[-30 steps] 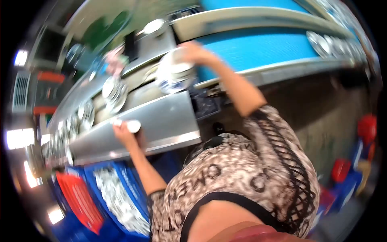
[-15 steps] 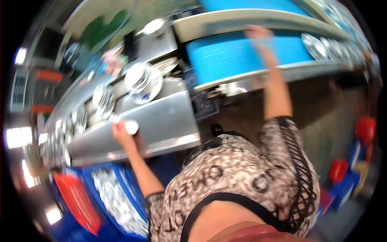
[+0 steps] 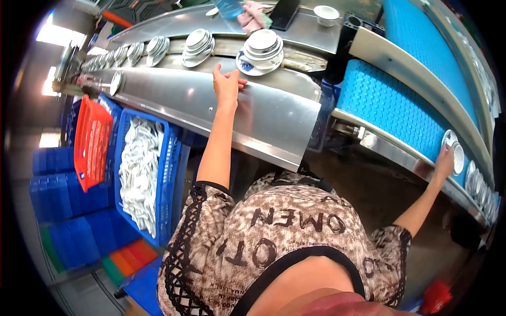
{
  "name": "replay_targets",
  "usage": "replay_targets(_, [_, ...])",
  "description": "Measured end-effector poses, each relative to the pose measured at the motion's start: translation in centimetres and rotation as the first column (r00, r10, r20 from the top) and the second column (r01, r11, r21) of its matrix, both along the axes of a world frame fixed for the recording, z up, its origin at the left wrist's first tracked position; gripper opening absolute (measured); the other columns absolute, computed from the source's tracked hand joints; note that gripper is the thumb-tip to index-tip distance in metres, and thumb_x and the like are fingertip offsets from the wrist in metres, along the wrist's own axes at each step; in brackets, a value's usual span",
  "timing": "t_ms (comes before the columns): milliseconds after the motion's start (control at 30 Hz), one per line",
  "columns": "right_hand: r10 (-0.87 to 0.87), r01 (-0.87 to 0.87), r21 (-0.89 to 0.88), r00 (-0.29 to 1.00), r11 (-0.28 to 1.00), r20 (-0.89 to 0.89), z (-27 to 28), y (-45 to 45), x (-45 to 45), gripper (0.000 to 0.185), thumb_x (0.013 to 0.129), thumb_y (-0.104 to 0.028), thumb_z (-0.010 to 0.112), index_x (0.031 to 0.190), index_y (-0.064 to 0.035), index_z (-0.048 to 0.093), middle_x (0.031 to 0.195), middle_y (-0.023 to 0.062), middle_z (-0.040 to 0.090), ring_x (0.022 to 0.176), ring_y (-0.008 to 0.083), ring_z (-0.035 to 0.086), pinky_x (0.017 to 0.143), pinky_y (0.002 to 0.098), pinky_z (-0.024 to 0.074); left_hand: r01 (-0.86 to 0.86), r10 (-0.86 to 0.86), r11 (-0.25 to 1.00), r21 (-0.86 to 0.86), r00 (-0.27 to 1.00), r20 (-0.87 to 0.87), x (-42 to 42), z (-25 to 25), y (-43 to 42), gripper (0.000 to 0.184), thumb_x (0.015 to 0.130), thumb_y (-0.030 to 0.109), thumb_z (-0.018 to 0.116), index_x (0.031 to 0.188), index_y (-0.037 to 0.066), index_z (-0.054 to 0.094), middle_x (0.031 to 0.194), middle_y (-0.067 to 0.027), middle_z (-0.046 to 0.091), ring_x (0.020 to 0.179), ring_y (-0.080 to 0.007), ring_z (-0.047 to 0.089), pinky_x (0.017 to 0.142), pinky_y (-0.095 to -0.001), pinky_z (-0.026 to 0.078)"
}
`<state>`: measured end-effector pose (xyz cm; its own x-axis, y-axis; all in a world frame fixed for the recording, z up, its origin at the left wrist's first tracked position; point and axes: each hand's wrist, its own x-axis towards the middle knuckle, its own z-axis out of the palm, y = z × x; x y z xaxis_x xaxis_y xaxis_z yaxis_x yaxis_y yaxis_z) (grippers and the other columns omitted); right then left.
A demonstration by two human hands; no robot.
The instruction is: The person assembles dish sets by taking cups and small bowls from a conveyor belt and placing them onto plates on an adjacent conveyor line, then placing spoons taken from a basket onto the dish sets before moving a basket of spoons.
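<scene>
My left hand point(image 3: 227, 87) is over the steel ledge, fingers apart and holding nothing. Just beyond its fingertips are two stacks of white crockery: one of small bowls on a plate point(image 3: 198, 45), the other on a blue-patterned plate point(image 3: 246, 67). On the right, my right hand point(image 3: 445, 161) closes on the edge of a patterned plate point(image 3: 449, 138) with a white bowl point(image 3: 458, 159) beside it, at the near side of the blue belt point(image 3: 392, 100). Its fingertips are partly hidden by the dishes.
More stacks point(image 3: 157, 48) run in a row to the far left. A blue crate point(image 3: 171, 174) full of white spoons and a red basket point(image 3: 92, 142) stand below the ledge. A phone point(image 3: 285, 14), a pink cloth point(image 3: 254, 18) and a bowl point(image 3: 327, 16) lie behind.
The view has turned left. My left hand, which had a small white bowl, is now without it beside the stacks. My right hand has gone from above the belt to the dishes on it.
</scene>
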<state>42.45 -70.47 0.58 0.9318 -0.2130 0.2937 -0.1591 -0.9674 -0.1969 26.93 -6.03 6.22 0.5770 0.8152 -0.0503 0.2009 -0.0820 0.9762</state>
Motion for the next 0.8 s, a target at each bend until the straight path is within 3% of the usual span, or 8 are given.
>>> replay_targets(67, [0.026, -0.063, 0.089, 0.929, 0.994, 0.368, -1.3, -4.0, 1.7, 0.031, 0.083, -0.028, 0.048, 0.107, -0.0098, 0.059, 0.095, 0.0157, 0.062, 0.087, 0.0308, 0.059, 0.076, 0.0382, 0.044, -0.045, 0.042, 0.996, 0.072, 0.999, 0.034, -2.7, 0.1, 1.6, 0.058, 0.077, 0.006, 0.053, 0.127, -0.005, 0.026, 0.074, -0.0113, 0.059, 0.053, -0.0149, 0.057, 0.049, -0.0247, 0.044])
replay_targets(167, [-0.061, 0.06, -0.149, 0.998, 0.987, -0.006, 0.9, -8.9, 3.2, 0.049, 0.076, -0.031, 0.06, 0.12, -0.0109, 0.051, 0.099, 0.0172, 0.061, 0.083, 0.0277, 0.058, 0.074, 0.0365, 0.0447, -0.184, 0.167, 0.937, 0.297, 0.983, 0.081, -8.3, -1.3, 6.7, 0.044, 0.076, 0.004, 0.051, 0.118, -0.004, 0.04, 0.072, -0.0093, 0.058, 0.053, -0.0154, 0.057, 0.051, -0.0277, 0.046])
replay_targets(267, [0.411, 0.04, 0.752, 0.818, 0.658, -0.403, 0.1, -10.4, 5.0, 0.061, 0.071, -0.027, 0.065, 0.121, 0.0028, 0.045, 0.107, 0.0141, 0.055, 0.094, 0.0231, 0.052, 0.083, 0.0347, 0.0404, -0.389, 0.423, 0.783, 0.485, 0.905, 0.043, -16.2, 0.2, 10.4, 0.034, 0.076, 0.006, 0.053, 0.109, -0.002, 0.049, 0.077, -0.0093, 0.06, 0.06, -0.0162, 0.061, 0.057, -0.0259, 0.046])
replay_targets(333, [0.346, 0.058, 0.786, 0.876, 0.615, -0.336, -3.5, -14.2, 7.8, 0.067, 0.069, -0.023, 0.062, 0.126, 0.0022, 0.037, 0.114, 0.0157, 0.05, 0.098, 0.0281, 0.05, 0.086, 0.0361, 0.0394, -0.366, 0.615, 0.54, 0.758, 0.787, -0.058, -22.3, -1.0, 14.8, 0.029, 0.073, 0.01, 0.054, 0.101, 0.003, 0.056, 0.073, -0.009, 0.062, 0.064, -0.0195, 0.062, 0.066, -0.0314, 0.047])
replay_targets(400, [0.279, -0.07, 0.732, 0.945, 0.678, -0.168, -4.3, -10.0, 6.6, 0.067, 0.07, -0.017, 0.06, 0.128, 0.0018, 0.035, 0.117, 0.0161, 0.048, 0.101, 0.0289, 0.049, 0.088, 0.0352, 0.0378, -0.193, 0.705, 0.426, 0.884, 0.683, -0.191, -27.4, -0.9, 16.7, 0.027, 0.07, 0.014, 0.055, 0.096, 0.005, 0.06, 0.075, -0.0102, 0.064, 0.071, -0.024, 0.062, 0.068, -0.0348, 0.047])
replay_targets(533, [0.539, -0.256, 0.811, 0.838, 0.526, -0.085, -2.1, 3.8, 5.6, 0.057, 0.072, -0.005, 0.054, 0.126, 0.0025, 0.038, 0.116, 0.0143, 0.049, 0.102, 0.0251, 0.049, 0.088, 0.0332, 0.0385, -0.024, 0.612, 0.677, 0.736, 0.575, -0.544, -32.1, -0.4, 19.0, 0.03, 0.066, 0.013, 0.057, 0.095, 0.004, 0.061, 0.087, -0.0159, 0.062, 0.086, -0.0312, 0.057, 0.079, -0.0384, 0.044])
replay_targets(733, [0.725, -0.414, 0.879, 0.677, 0.235, 0.125, -0.1, 22.6, 7.6, 0.052, 0.069, -0.008, 0.057, 0.119, -0.001, 0.047, 0.107, 0.0097, 0.056, 0.095, 0.0181, 0.054, 0.083, 0.0295, 0.0425, 0.444, 0.395, 0.386, 0.808, 0.712, -0.58, -30.4, -4.4, 24.7, 0.06, 0.064, 0.004, 0.065, 0.12, 0.0, 0.043, 0.107, -0.0201, 0.052, 0.101, -0.0376, 0.047, 0.09, -0.0407, 0.037])
replay_targets(800, [0.759, -0.469, 0.844, 0.64, 0.259, 0.123, 2.1, 29.1, 7.7, 0.049, 0.065, -0.006, 0.053, 0.113, -0.0015, 0.052, 0.096, 0.009, 0.06, 0.089, 0.0167, 0.055, 0.078, 0.0294, 0.0437, 0.488, 0.322, 0.496, 0.718, 0.664, -0.675, -28.0, -2.0, 22.5, 0.053, 0.065, 0.0, 0.059, 0.116, 0.004, 0.047, 0.102, -0.0196, 0.053, 0.097, -0.0378, 0.048, 0.084, -0.0422, 0.039])
